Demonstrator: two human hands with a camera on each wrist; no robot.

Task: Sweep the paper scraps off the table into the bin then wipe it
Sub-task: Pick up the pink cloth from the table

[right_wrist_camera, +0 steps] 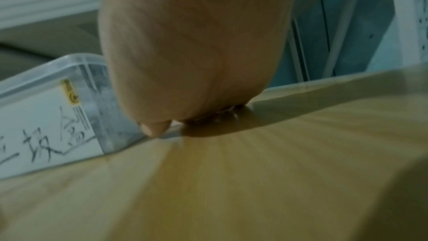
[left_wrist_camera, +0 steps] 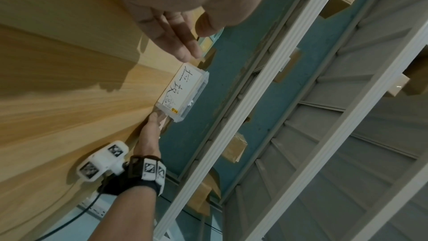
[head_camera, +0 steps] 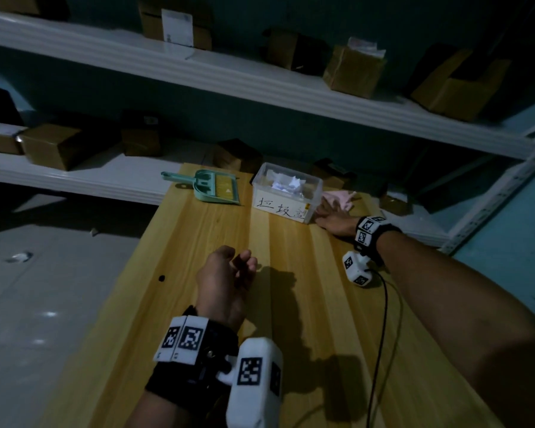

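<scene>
On the wooden table (head_camera: pixel 291 310) stands a clear plastic bin (head_camera: pixel 281 208) with a handwritten label, and white paper scraps (head_camera: pixel 286 183) lie inside it. A pink cloth (head_camera: pixel 342 197) lies crumpled just right of the bin. My right hand (head_camera: pixel 328 216) lies low on the table beside the bin's right corner, its fingers stretched toward the cloth's near edge. In the right wrist view the palm (right_wrist_camera: pixel 192 52) hides the fingers, with the bin (right_wrist_camera: pixel 46 113) at its left. My left hand (head_camera: pixel 229 273) hovers over the middle of the table, relaxed and holding nothing.
A green dustpan with its brush (head_camera: pixel 215 186) lies at the far left of the table, left of the bin. White shelves (head_camera: pixel 74 177) with cardboard boxes (head_camera: pixel 53 143) run behind the table. A black cable (head_camera: pixel 383 319) trails from my right wrist across the right side.
</scene>
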